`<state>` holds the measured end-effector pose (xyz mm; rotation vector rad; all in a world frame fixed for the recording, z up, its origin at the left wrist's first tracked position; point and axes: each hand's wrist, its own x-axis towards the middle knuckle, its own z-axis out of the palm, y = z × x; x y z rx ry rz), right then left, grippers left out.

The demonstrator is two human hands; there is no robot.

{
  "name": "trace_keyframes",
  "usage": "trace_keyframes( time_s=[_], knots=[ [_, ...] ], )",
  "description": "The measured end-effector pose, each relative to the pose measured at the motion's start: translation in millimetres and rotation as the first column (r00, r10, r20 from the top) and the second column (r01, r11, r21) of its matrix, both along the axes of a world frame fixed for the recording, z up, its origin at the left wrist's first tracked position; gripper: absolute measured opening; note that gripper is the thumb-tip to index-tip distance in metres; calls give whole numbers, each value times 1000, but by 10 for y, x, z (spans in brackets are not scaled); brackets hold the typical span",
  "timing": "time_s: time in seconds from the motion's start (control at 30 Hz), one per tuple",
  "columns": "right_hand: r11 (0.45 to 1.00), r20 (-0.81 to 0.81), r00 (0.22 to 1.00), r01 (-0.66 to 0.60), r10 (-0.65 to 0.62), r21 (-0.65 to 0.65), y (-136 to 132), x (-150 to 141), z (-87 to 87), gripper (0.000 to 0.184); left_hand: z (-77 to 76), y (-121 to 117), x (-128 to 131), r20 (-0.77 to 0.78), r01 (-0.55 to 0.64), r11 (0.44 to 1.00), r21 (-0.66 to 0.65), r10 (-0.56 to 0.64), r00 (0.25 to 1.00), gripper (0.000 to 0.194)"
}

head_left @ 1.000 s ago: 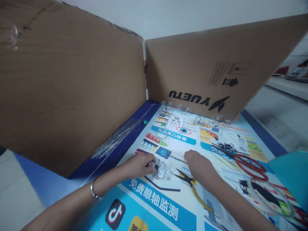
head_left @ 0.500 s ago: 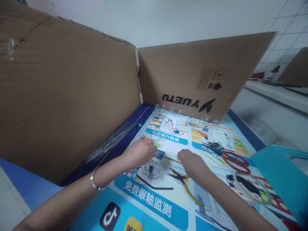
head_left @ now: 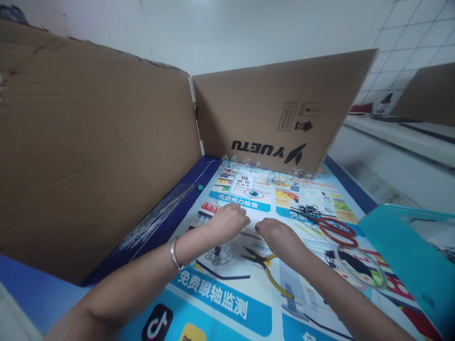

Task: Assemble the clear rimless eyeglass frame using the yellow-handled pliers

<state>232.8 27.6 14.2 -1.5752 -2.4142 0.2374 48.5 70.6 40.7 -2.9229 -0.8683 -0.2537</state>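
Observation:
My left hand [head_left: 227, 222] and my right hand [head_left: 273, 233] meet over a printed poster [head_left: 231, 303] on the table, both with fingers curled in a pinch. What they pinch between them is too thin to make out. A clear beaded piece with a dark centre [head_left: 220, 254] lies just below my left hand. Yellow-handled pliers [head_left: 266, 267] lie under my right wrist. A silver bangle [head_left: 174, 253] sits on my left wrist.
Cardboard walls [head_left: 106, 142] stand at the left and back. A bundle of thin wires [head_left: 159, 215] lies along the left wall. Red-handled scissors [head_left: 337, 232] and a clear ring [head_left: 359, 265] lie right. A teal bin [head_left: 408, 255] sits at far right.
My left hand has let go of the clear beaded piece and moved up and right to meet my right hand. The camera view has shifted rightward.

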Motion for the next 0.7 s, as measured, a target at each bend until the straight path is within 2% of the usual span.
trace_keyframes(
  time_s=[0.1,0.17,0.27,0.33,0.43,0.53,0.63,0.7],
  knots=[
    [994,-184,982,33,-53,-107,1,-10,55,20,-36,-11,-3,75,-43,996,-73,49,996,15],
    [977,-321,941,40,-107,-209,-5,-16,69,17,-42,-6,-16,137,-66,987,-149,87,987,17],
    [928,-516,826,21,-225,-371,-14,-25,50,11,-17,10,-54,243,-69,951,-302,147,959,18],
    [897,-622,723,-6,-301,-441,-20,-36,33,14,-13,21,-85,310,-55,907,-417,199,930,17],
    [873,-735,564,-50,-376,-485,-36,-71,22,24,-73,40,-116,376,-27,806,-592,306,875,11],
    [863,-801,431,-94,-415,-497,-60,-128,20,29,-173,57,-110,406,25,671,-741,418,813,9],
    [861,-839,330,-126,-432,-493,-87,-185,23,32,-216,50,-80,426,103,551,-828,499,755,10],
    [864,-856,280,-137,-435,-485,-99,-211,28,32,-203,30,-61,435,150,494,-857,534,725,11]
  ],
)
